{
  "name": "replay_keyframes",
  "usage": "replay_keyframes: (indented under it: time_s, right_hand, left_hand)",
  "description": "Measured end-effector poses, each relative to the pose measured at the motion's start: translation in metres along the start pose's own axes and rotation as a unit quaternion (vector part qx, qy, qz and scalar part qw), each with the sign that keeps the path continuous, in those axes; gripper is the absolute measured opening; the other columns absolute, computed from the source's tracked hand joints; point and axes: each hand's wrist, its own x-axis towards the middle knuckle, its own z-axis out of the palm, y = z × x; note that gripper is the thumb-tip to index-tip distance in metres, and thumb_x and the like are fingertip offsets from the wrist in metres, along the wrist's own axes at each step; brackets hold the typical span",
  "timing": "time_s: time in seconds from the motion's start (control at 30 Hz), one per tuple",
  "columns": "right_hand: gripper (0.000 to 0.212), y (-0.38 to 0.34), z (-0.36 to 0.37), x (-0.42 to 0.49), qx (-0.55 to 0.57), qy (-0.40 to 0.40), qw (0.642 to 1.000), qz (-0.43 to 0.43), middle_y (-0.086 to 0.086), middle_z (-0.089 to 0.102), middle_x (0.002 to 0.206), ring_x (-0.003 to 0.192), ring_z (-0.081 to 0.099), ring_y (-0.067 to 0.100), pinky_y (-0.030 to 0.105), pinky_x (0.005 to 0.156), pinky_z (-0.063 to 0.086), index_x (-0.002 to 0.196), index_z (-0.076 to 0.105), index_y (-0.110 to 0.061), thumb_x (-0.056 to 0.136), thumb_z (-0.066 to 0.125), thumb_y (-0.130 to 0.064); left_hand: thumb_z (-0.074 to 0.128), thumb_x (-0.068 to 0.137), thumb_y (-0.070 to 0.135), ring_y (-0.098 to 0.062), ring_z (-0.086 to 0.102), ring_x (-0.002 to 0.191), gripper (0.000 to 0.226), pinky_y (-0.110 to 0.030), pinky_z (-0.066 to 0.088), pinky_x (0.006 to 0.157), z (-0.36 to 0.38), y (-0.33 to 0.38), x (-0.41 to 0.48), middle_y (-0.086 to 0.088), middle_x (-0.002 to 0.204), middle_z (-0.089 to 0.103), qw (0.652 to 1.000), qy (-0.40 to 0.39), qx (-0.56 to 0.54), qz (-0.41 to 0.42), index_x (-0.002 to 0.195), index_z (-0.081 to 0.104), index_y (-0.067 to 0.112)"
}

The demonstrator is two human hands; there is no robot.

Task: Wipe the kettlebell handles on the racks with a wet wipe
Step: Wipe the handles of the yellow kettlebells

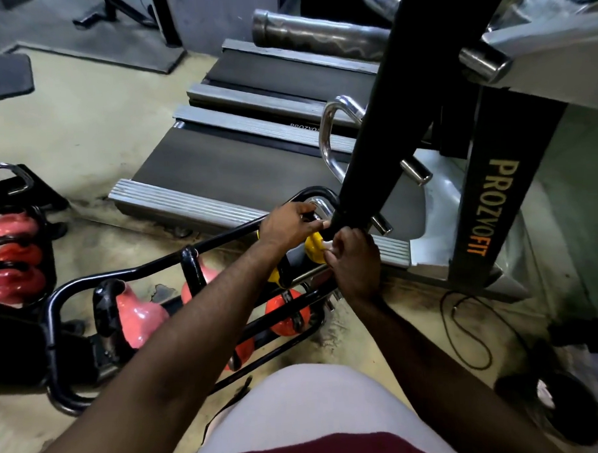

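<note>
I judged the step in hand to be the wiping of the handle on the yellow kettlebell [315,248], which sat at the far end of the black floor rack [222,236], right under the slanted black upright [382,133] of the treadmill frame. To do it well I thought the bell should be held steady by one hand while the other wrapped the wipe round the chrome handle [319,205] and drew it along the full curve, both legs as well as the top, turning the cloth so a clean face met the metal; the upright crowded the space, so short strokes looked safer than a long sweep. My left hand [289,226] was curled over the top rail and the handle, fingers bent round it in a closed grip, though I could not tell whether it gripped the handle alone or the rail with it. My right hand [352,258] was closed too, fingertips pinched on a small white scrap that I took for the wet wipe [327,244], pressed against the shoulder of the yellow bell. The pink kettlebells [140,312] and the orange one [287,312] lay lower in the same rack, nearer to me, and a second rack [14,252] with more pink bells stood well apart at the left edge.
</note>
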Motion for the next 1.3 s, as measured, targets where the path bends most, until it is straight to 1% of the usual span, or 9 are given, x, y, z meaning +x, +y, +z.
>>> replay_keyframes:
  time_s: [0.2,0.43,0.53,0.67,0.77,0.9,1.07,1.2,1.3]
  right_hand:
    - [0.029,0.025,-0.001,-0.019,0.036,0.031,0.998,0.041,-0.006,0.057,0.075,0.074,0.048,0.017,0.028,0.063,0.027,0.083,0.056,-0.021,0.072,0.083,-0.022]
    - [0.027,0.017,0.005,-0.027,0.104,-0.027,0.991,0.076,-0.007,0.068,0.092,0.086,0.062,0.015,0.029,0.068,0.043,0.099,0.061,-0.025,0.079,0.079,-0.024]
    - [0.026,0.024,0.004,-0.023,0.095,-0.058,0.990,0.083,-0.006,0.071,0.100,0.093,0.065,0.015,0.027,0.071,0.044,0.107,0.064,-0.027,0.084,0.075,-0.023]
    - [0.028,0.016,-0.006,-0.003,0.156,-0.104,0.978,0.091,0.000,0.073,0.111,0.104,0.067,0.018,0.030,0.088,0.051,0.116,0.069,-0.022,0.089,0.067,-0.019]
    - [0.021,-0.002,-0.016,0.020,0.198,-0.091,0.972,0.082,-0.005,0.074,0.104,0.097,0.067,0.013,0.032,0.086,0.053,0.108,0.072,-0.023,0.087,0.069,-0.023]
    - [0.019,-0.019,-0.010,0.022,0.113,-0.070,0.990,0.056,-0.011,0.065,0.090,0.080,0.060,0.009,0.027,0.063,0.040,0.091,0.062,-0.024,0.081,0.077,-0.031]
    - [0.030,0.009,-0.003,-0.015,-0.081,0.009,0.996,0.020,-0.002,0.058,0.096,0.093,0.057,0.024,0.036,0.077,0.038,0.091,0.053,-0.025,0.075,0.077,-0.033]
    - [0.031,0.007,0.000,-0.014,-0.017,0.008,0.999,0.036,-0.003,0.060,0.086,0.084,0.059,0.023,0.031,0.070,0.034,0.086,0.055,-0.024,0.072,0.082,-0.029]
    - [0.030,0.009,-0.001,-0.016,0.087,-0.019,0.993,0.073,-0.006,0.067,0.090,0.084,0.062,0.017,0.031,0.069,0.046,0.095,0.059,-0.025,0.076,0.081,-0.028]
  left_hand:
    - [0.068,0.080,0.061,-0.019,0.065,0.106,0.052,-0.031,0.052,0.083,-0.003,0.004,0.005,0.005,0.116,0.070,1.000,-0.017,-0.005,0.025,0.124,0.066,0.034]
    - [0.070,0.086,0.041,-0.022,0.065,0.107,0.038,-0.041,0.053,0.092,-0.005,0.005,0.015,-0.004,0.116,0.071,0.995,-0.076,-0.030,0.063,0.117,0.069,0.019]
    - [0.070,0.087,0.043,-0.022,0.064,0.111,0.042,-0.036,0.052,0.093,-0.003,0.002,0.016,-0.002,0.122,0.069,0.995,-0.071,-0.029,0.068,0.123,0.067,0.022]
    - [0.069,0.085,0.052,-0.018,0.063,0.112,0.049,-0.031,0.049,0.090,-0.005,-0.010,0.019,0.005,0.127,0.066,0.997,-0.060,-0.024,0.051,0.129,0.064,0.030]
    - [0.070,0.080,0.059,-0.014,0.065,0.107,0.050,-0.030,0.051,0.087,-0.007,-0.010,0.018,0.009,0.121,0.069,0.997,-0.049,-0.030,0.047,0.124,0.066,0.034]
    - [0.070,0.080,0.058,-0.014,0.066,0.108,0.051,-0.030,0.052,0.088,-0.005,-0.012,0.013,0.009,0.120,0.070,0.999,-0.028,-0.028,0.034,0.124,0.066,0.033]
    - [0.069,0.080,0.060,-0.015,0.065,0.110,0.055,-0.032,0.051,0.089,0.002,0.001,0.011,0.008,0.123,0.068,0.998,-0.030,-0.020,0.052,0.127,0.064,0.032]
    - [0.068,0.083,0.058,-0.016,0.064,0.109,0.054,-0.031,0.050,0.087,-0.006,-0.005,0.012,0.005,0.124,0.068,0.999,-0.026,-0.017,0.044,0.129,0.064,0.029]
    - [0.068,0.082,0.059,-0.018,0.065,0.106,0.054,-0.034,0.053,0.087,-0.004,-0.011,0.008,0.003,0.120,0.070,0.999,-0.025,-0.008,0.040,0.127,0.065,0.028]
